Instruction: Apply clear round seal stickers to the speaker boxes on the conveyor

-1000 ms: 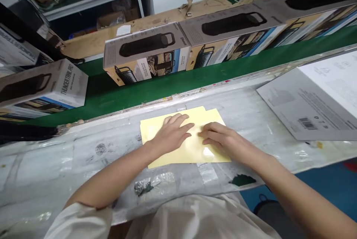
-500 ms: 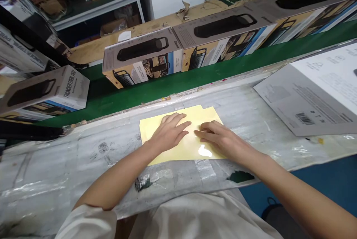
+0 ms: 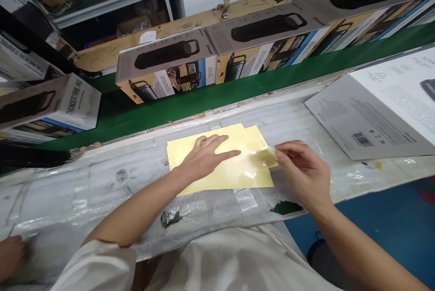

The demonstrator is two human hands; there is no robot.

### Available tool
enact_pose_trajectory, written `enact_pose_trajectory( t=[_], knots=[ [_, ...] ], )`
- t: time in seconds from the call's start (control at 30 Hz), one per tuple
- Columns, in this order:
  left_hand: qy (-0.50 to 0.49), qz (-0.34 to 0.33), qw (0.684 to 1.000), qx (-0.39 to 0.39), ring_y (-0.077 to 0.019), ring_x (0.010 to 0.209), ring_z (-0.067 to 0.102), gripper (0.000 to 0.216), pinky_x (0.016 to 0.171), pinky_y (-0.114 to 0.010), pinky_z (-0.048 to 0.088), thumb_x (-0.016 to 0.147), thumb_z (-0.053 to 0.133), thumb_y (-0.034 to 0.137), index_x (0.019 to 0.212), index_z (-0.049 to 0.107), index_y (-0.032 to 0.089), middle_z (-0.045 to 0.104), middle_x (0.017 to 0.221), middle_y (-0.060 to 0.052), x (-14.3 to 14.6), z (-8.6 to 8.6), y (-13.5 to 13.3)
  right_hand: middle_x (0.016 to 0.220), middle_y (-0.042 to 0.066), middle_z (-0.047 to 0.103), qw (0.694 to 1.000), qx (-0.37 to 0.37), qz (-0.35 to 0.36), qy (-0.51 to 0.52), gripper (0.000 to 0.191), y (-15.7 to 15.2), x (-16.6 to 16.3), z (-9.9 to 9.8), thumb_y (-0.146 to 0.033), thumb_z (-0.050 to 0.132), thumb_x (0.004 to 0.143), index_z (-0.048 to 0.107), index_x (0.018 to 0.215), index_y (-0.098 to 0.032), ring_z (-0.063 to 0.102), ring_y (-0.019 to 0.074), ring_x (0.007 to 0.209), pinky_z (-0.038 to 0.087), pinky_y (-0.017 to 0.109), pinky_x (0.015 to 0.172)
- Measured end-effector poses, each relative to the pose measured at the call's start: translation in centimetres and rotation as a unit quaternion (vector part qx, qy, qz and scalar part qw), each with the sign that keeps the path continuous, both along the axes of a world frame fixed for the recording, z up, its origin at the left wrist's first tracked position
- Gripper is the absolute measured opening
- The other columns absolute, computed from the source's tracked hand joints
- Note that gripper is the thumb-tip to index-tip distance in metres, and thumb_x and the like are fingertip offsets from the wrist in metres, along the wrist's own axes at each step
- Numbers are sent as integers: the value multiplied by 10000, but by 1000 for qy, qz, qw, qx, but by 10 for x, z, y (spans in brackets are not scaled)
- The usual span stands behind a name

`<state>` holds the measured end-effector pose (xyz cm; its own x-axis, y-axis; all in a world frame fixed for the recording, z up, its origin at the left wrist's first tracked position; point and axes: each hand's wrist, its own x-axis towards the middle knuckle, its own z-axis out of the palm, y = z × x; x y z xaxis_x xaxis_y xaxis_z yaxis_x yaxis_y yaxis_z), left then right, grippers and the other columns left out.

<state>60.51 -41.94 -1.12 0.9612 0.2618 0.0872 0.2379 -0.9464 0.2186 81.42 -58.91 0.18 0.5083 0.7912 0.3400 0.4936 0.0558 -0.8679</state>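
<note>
Left hand (image 3: pixel 205 158), fingers spread, rests on the glossy yellow rectangular paper sheets (image 3: pixel 231 178) that lie on the grey, plastic-covered tabletop (image 3: pixel 112 157), while the right hand (image 3: pixel 307 173), thumb and fingertips together, pinches a small, pale, see-through piece of film (image 3: pixel 268 157) at the sheets' right edge. If the left palm bears too lightly, a tug on the film could drag the sheets askew, their edges being out of line already; a sharp or slanting pull could crease it, or, should it be adhesive, which I cannot tell, make it curl onto the fingertips.
</note>
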Motion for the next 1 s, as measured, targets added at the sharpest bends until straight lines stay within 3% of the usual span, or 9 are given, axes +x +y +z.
enact_pose_trajectory(
  t=[0.07,0.13,0.23,0.37,0.47,0.57,0.7,0.83,1.0],
  knots=[
    [16,-19,1000,2,-247,1431,471,684,1103,-462,421,994,428,-22,1413,601,491,483,1595,-38,0,2,0,871,28,646,999,5,28,-25,287,-7,-8,-1,-257,613,1004,616,1282,-329,650,220,766,563,371,675],
    [28,-25,999,3,-249,1434,462,663,1108,-464,409,997,433,-14,1392,625,483,486,1592,-39,0,3,0,944,25,689,987,-6,126,-104,534,-10,-16,-6,-188,580,1017,445,1500,-372,681,220,830,590,380,752],
    [30,-32,999,0,-274,1427,464,605,1105,-484,394,1018,432,17,1393,641,444,488,1590,-78,0,3,1,1061,48,723,952,-26,193,-237,693,-8,-24,-17,-112,533,1026,268,1610,-375,696,239,944,602,396,790],
    [24,-38,999,-3,-287,1432,452,540,1108,-488,375,1032,440,49,1373,668,399,493,1588,-101,0,0,1,1040,72,716,935,-33,175,-306,665,-10,-27,-32,-96,503,1033,254,1618,-294,699,246,914,602,384,748],
    [20,-38,999,6,-287,1436,447,450,1117,-479,367,1057,466,138,1348,688,400,486,1596,-86,-2,-1,0,1029,87,720,934,-47,156,-317,509,-15,-26,-44,-149,508,1035,403,1525,-245,712,253,874,606,380,729],
    [25,-39,999,28,-241,1413,470,509,1086,-407,390,1064,437,125,1392,643,455,482,1598,-50,-3,1,0,958,70,737,938,-52,142,-313,354,-16,-20,-61,-196,517,1021,555,1370,-241,728,252,795,607,369,673],
    [21,-37,997,58,-215,1382,498,576,1030,-349,411,1045,428,71,1389,641,480,517,1559,-40,-3,1,-1,1047,84,762,937,-33,124,-326,317,-17,-16,-79,-266,541,1006,630,1311,-255,757,257,861,629,359,687],
    [-20,-30,998,49,-234,1351,525,537,1034,-380,411,1041,463,85,1351,676,468,541,1539,-51,-4,-6,-3,1123,91,756,936,-7,122,-330,371,-24,-18,-82,-315,530,1022,613,1383,-295,756,267,909,638,365,721],
    [-62,-28,997,36,-258,1346,522,491,1058,-433,404,1045,482,99,1350,673,434,563,1509,-74,-5,-13,-2,1091,76,750,947,23,125,-296,442,-26,-25,-75,-231,479,1030,549,1454,-334,741,280,931,643,398,744]
  ],
)
